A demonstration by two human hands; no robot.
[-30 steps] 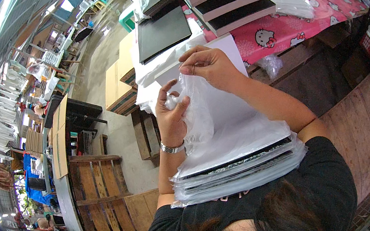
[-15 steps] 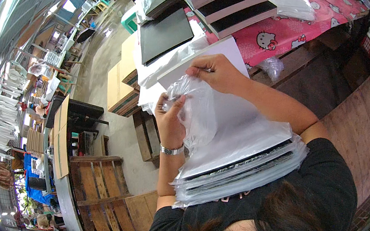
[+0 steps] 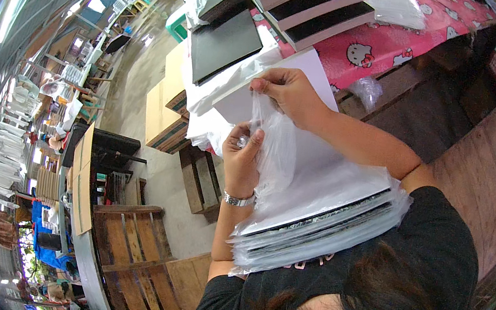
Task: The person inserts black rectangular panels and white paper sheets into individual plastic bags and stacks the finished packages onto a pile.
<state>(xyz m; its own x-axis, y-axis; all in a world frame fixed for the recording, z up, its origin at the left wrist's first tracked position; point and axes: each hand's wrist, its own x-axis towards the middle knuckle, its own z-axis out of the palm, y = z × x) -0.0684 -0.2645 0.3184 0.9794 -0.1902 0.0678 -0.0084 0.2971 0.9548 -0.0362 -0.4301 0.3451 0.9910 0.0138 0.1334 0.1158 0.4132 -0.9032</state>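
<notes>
A thin clear plastic bag (image 3: 275, 152) hangs crumpled between my two hands, gathered into folds near the top. My left hand (image 3: 242, 157), with a metal watch on its wrist, pinches the bag at its left side. My right hand (image 3: 288, 97) is a little farther and to the right, thumb and fingers closed on the bag's upper edge. Below the bag lies a stack of flat dark-edged panels in clear plastic sleeves (image 3: 320, 225), close against my body. The top panel shows a white face (image 3: 333, 176).
Beyond my hands lie a black panel (image 3: 225, 47) and a stack of black-and-pale panels (image 3: 318, 13) by a pink patterned cloth (image 3: 357, 53). Cardboard boxes (image 3: 165, 115) stand at the left, with a wooden pallet (image 3: 129, 259) nearer. A crumpled plastic bag (image 3: 367, 92) lies right of my right hand.
My left hand has shifted right, toward my right hand. The bag has gone from puffed out to drawn into long folds between them. The stack of sleeved panels stays put.
</notes>
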